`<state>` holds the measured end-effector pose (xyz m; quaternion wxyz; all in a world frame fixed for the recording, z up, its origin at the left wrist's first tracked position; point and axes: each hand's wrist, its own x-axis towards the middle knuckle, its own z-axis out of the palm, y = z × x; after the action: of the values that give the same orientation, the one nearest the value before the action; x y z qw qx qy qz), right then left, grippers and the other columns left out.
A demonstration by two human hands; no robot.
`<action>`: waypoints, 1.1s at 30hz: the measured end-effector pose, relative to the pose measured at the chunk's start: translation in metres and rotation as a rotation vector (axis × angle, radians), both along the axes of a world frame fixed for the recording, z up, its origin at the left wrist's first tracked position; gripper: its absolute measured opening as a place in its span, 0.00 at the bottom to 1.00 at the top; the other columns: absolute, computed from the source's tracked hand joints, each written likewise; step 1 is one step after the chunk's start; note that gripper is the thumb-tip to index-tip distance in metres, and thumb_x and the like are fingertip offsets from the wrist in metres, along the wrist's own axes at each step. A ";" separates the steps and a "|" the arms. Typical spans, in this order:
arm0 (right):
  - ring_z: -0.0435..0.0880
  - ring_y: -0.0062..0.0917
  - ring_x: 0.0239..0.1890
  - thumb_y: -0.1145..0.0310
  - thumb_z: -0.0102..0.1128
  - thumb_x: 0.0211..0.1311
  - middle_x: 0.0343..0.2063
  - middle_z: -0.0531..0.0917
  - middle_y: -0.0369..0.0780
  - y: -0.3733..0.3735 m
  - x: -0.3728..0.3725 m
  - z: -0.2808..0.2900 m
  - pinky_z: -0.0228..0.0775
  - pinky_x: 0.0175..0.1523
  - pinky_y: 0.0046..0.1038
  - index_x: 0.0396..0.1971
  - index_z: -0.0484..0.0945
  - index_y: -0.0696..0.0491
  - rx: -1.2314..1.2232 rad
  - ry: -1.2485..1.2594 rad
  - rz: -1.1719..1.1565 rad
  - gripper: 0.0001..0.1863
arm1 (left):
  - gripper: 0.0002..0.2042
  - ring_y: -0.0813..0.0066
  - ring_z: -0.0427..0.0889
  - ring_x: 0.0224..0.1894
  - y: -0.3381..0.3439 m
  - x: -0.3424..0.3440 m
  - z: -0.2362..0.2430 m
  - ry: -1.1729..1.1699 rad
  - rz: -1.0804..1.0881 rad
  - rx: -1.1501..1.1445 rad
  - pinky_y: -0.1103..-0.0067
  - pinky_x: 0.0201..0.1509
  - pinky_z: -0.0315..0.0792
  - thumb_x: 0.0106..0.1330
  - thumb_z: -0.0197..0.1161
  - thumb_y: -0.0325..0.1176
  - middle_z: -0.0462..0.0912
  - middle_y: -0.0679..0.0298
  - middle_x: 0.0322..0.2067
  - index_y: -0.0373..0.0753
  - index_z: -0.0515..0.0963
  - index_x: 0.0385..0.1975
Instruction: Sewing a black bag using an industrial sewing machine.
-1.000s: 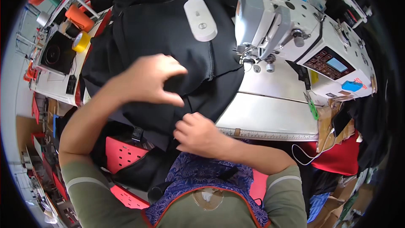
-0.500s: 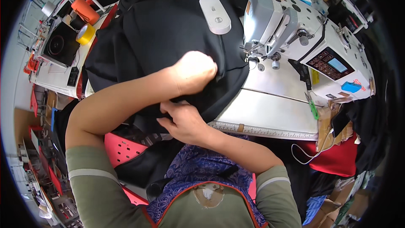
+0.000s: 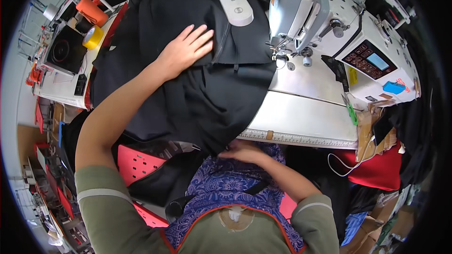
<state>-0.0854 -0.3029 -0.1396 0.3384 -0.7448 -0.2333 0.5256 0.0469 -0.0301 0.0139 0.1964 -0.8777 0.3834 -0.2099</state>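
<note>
Red lettering marked the white body of the sewing machine [image 3: 301,14], near a blue piece; its dark control panel [image 3: 355,59] carried small printed keys around a lit screen [image 3: 378,61], and fine graduations ran along the measuring strip [image 3: 301,138] at the table edge. The black cloth [image 3: 216,99] lay over the left part of the white tabletop [image 3: 301,117], its right edge just beside the needle area and its lower end hanging over the front. It looked matt and smooth, with soft folds, a seam line below the white plastic lamp [image 3: 235,5] and a crosswise edge. The left hand [image 3: 184,52] rested flat on it, fingers extended and slightly spread. The right hand [image 3: 245,152] was at the cloth's lower end, fingers bent; whether they pinched it could not be told.
</note>
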 end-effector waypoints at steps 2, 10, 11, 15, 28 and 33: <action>0.81 0.30 0.48 0.43 0.68 0.52 0.47 0.83 0.46 -0.017 -0.006 0.000 0.70 0.53 0.30 0.51 0.77 0.55 0.154 0.012 -0.283 0.35 | 0.17 0.59 0.75 0.58 -0.002 -0.017 -0.005 0.001 -0.321 -0.172 0.66 0.62 0.71 0.56 0.59 0.29 0.76 0.55 0.51 0.37 0.76 0.47; 0.79 0.30 0.51 0.55 0.60 0.65 0.47 0.83 0.46 0.019 -0.034 0.050 0.68 0.59 0.29 0.50 0.77 0.62 0.579 0.050 -0.398 0.25 | 0.31 0.58 0.74 0.53 -0.012 -0.060 0.020 0.476 0.529 -0.084 0.67 0.56 0.72 0.47 0.68 0.37 0.74 0.55 0.49 0.37 0.73 0.55; 0.79 0.29 0.51 0.55 0.60 0.66 0.47 0.83 0.47 0.011 -0.035 0.067 0.68 0.58 0.29 0.50 0.77 0.61 0.806 -0.035 -0.328 0.24 | 0.32 0.57 0.72 0.57 -0.008 -0.048 0.032 0.569 0.641 -0.001 0.66 0.59 0.70 0.48 0.68 0.37 0.73 0.55 0.53 0.38 0.72 0.57; 0.81 0.29 0.49 0.60 0.57 0.69 0.45 0.82 0.42 -0.016 -0.033 0.011 0.72 0.55 0.29 0.49 0.77 0.63 0.362 0.414 -0.142 0.20 | 0.34 0.53 0.70 0.62 0.039 -0.044 -0.011 0.234 0.633 -0.003 0.63 0.67 0.65 0.48 0.69 0.38 0.70 0.52 0.60 0.41 0.70 0.60; 0.84 0.34 0.35 0.72 0.69 0.52 0.32 0.84 0.40 -0.013 -0.014 0.112 0.76 0.39 0.37 0.32 0.81 0.54 0.689 -0.974 -0.333 0.08 | 0.26 0.58 0.73 0.58 0.021 -0.069 0.042 -0.196 0.172 -0.224 0.63 0.63 0.63 0.44 0.59 0.21 0.74 0.59 0.56 0.46 0.76 0.48; 0.67 0.45 0.65 0.71 0.64 0.56 0.59 0.72 0.48 0.026 0.017 0.114 0.59 0.68 0.45 0.56 0.72 0.57 0.583 -1.175 -0.258 0.25 | 0.26 0.58 0.71 0.64 0.060 -0.050 0.081 0.187 0.183 -0.620 0.63 0.70 0.58 0.41 0.52 0.11 0.80 0.57 0.53 0.38 0.79 0.43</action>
<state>-0.0688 -0.2772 -0.0257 0.4029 -0.8072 -0.4204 -0.0967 -0.0032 0.0298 0.0952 -0.0978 -0.9420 0.2371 -0.2167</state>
